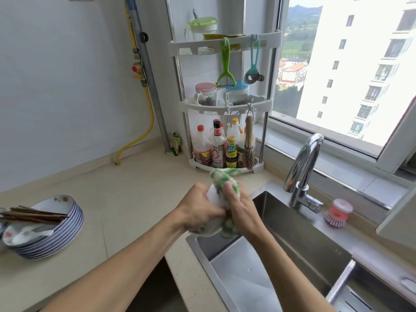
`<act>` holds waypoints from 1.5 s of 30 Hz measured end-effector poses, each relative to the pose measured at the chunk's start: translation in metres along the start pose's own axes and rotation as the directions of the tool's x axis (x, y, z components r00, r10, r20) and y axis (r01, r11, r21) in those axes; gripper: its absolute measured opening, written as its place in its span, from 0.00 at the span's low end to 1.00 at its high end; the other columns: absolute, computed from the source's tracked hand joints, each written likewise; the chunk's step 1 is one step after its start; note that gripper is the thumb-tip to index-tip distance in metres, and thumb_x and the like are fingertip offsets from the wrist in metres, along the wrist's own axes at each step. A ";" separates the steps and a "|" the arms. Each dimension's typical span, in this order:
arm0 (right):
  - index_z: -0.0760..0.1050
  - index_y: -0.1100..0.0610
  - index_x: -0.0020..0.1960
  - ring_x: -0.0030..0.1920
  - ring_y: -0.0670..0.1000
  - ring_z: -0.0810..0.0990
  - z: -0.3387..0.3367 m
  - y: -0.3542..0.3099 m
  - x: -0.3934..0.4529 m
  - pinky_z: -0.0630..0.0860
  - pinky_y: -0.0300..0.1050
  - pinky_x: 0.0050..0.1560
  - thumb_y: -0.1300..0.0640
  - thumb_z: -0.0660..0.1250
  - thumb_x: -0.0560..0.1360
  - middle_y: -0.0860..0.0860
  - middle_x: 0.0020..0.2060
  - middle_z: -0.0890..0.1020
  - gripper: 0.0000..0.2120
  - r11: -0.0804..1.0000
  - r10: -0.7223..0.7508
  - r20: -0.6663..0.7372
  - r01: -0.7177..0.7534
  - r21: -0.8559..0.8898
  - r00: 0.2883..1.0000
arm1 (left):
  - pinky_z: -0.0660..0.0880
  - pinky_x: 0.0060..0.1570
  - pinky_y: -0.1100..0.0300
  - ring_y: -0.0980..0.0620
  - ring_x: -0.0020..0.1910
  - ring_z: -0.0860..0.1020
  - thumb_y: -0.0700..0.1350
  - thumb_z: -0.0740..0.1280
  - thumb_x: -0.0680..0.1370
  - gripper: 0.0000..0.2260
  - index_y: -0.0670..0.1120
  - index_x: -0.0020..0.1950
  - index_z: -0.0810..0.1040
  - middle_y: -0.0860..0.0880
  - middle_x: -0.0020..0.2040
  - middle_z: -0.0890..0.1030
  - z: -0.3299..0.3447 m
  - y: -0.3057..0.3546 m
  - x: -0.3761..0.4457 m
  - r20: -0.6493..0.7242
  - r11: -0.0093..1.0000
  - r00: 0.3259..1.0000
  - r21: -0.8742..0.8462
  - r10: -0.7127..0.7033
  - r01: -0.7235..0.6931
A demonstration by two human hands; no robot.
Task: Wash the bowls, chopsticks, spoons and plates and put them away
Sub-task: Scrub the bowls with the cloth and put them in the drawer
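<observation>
A white bowl (212,216) is held tipped on edge over the near-left corner of the sink (299,242), its opening turned toward the right hand (244,212). The left hand (199,208) grips its rim; the right, fingers curled, presses a green-and-white dishcloth (225,179) against it. Left of the sink wait stacked plates (65,228), chopsticks (33,216) across them

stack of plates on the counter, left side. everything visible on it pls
The stack of plates sits on the beige counter at the left, well apart from the sink. They look ceramic: white with blue rims, nested and leaning slightly. Food specks mark the top plate. Dark chopsticks and a white spoon lie across it. Neither hand touches it.
</observation>
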State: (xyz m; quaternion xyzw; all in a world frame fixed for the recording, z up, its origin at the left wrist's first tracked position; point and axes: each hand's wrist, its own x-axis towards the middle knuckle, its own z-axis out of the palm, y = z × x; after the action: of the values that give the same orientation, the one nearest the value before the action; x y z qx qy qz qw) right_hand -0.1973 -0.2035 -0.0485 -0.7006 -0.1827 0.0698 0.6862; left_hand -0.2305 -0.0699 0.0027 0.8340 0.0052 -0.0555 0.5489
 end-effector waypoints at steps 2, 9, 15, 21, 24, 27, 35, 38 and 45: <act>0.80 0.51 0.51 0.44 0.52 0.82 -0.018 -0.010 0.012 0.78 0.43 0.44 0.38 0.57 0.80 0.53 0.45 0.84 0.20 0.977 0.173 -0.047 -0.166 0.134 0.984 | 0.83 0.41 0.49 0.42 0.41 0.85 0.35 0.78 0.66 0.10 0.35 0.44 0.84 0.40 0.42 0.86 0.003 0.000 -0.003 0.037 1.000 0.999 0.014 0.012 -0.012; 0.77 0.43 0.59 0.61 0.48 0.77 0.002 -0.001 -0.006 0.76 0.50 0.64 0.36 0.57 0.76 0.49 0.66 0.73 0.18 0.994 -0.063 -0.041 0.059 -0.093 0.997 | 0.80 0.37 0.55 0.48 0.37 0.83 0.33 0.78 0.68 0.05 0.37 0.41 0.83 0.46 0.37 0.85 -0.003 0.002 0.004 -0.023 0.997 0.999 -0.070 -0.028 0.027; 0.80 0.59 0.60 0.48 0.62 0.84 -0.034 -0.004 0.004 0.81 0.57 0.48 0.38 0.57 0.79 0.63 0.51 0.84 0.27 0.651 0.450 0.125 -0.420 0.632 0.884 | 0.83 0.42 0.50 0.41 0.44 0.85 0.36 0.79 0.66 0.13 0.34 0.48 0.84 0.40 0.45 0.86 0.001 0.018 -0.007 0.100 0.990 0.988 -0.090 0.115 -0.106; 0.77 0.59 0.65 0.53 0.65 0.83 -0.037 0.000 0.014 0.81 0.61 0.48 0.41 0.60 0.80 0.65 0.56 0.82 0.25 0.613 0.492 -0.029 -0.323 0.721 0.870 | 0.82 0.49 0.46 0.43 0.50 0.84 0.39 0.81 0.61 0.19 0.42 0.51 0.84 0.45 0.47 0.86 -0.007 0.030 0.014 0.125 0.997 0.991 -0.055 -0.039 0.046; 0.81 0.56 0.55 0.51 0.64 0.83 -0.038 -0.014 0.016 0.82 0.61 0.51 0.45 0.63 0.80 0.62 0.50 0.84 0.16 0.858 0.398 -0.255 -0.259 0.444 0.881 | 0.82 0.50 0.45 0.42 0.48 0.85 0.44 0.83 0.58 0.22 0.40 0.50 0.85 0.44 0.46 0.87 -0.001 0.030 0.019 0.048 0.993 0.996 -0.084 -0.081 0.085; 0.81 0.50 0.53 0.54 0.50 0.79 -0.030 -0.028 -0.001 0.78 0.37 0.51 0.42 0.59 0.81 0.53 0.60 0.78 0.17 0.991 -0.043 -0.238 0.011 -0.134 0.970 | 0.80 0.37 0.57 0.51 0.38 0.84 0.38 0.81 0.67 0.10 0.39 0.43 0.84 0.47 0.38 0.86 0.010 0.025 0.022 -0.006 0.985 0.997 -0.153 -0.075 0.073; 0.81 0.53 0.55 0.53 0.57 0.83 -0.040 -0.012 0.012 0.81 0.54 0.55 0.44 0.59 0.82 0.58 0.53 0.84 0.16 0.977 0.153 -0.157 -0.125 0.174 0.976 | 0.79 0.36 0.57 0.50 0.35 0.83 0.35 0.81 0.65 0.10 0.40 0.43 0.84 0.46 0.39 0.86 0.014 0.019 0.017 -0.047 0.994 0.998 -0.106 -0.030 0.025; 0.77 0.47 0.62 0.61 0.47 0.76 -0.022 -0.015 0.002 0.75 0.42 0.62 0.43 0.59 0.82 0.49 0.66 0.74 0.14 0.998 -0.035 -0.097 0.030 -0.047 0.995 | 0.77 0.31 0.62 0.55 0.30 0.81 0.32 0.78 0.68 0.08 0.42 0.38 0.82 0.51 0.32 0.84 0.009 0.023 0.018 -0.059 0.989 0.998 -0.148 -0.025 0.016; 0.80 0.48 0.54 0.49 0.61 0.84 -0.023 -0.020 0.003 0.82 0.57 0.50 0.41 0.59 0.81 0.63 0.56 0.82 0.15 0.974 0.165 -0.144 -0.138 0.181 0.976 | 0.77 0.34 0.61 0.52 0.35 0.83 0.37 0.81 0.66 0.09 0.42 0.42 0.84 0.48 0.38 0.86 0.001 0.018 0.009 -0.061 0.993 0.998 -0.120 -0.015 0.007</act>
State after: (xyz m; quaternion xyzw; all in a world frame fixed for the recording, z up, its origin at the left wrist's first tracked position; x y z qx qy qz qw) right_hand -0.1895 -0.2243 -0.0272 -0.6548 -0.0671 0.0816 0.7483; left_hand -0.2202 -0.0780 0.0181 0.8008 0.0300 -0.0326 0.5973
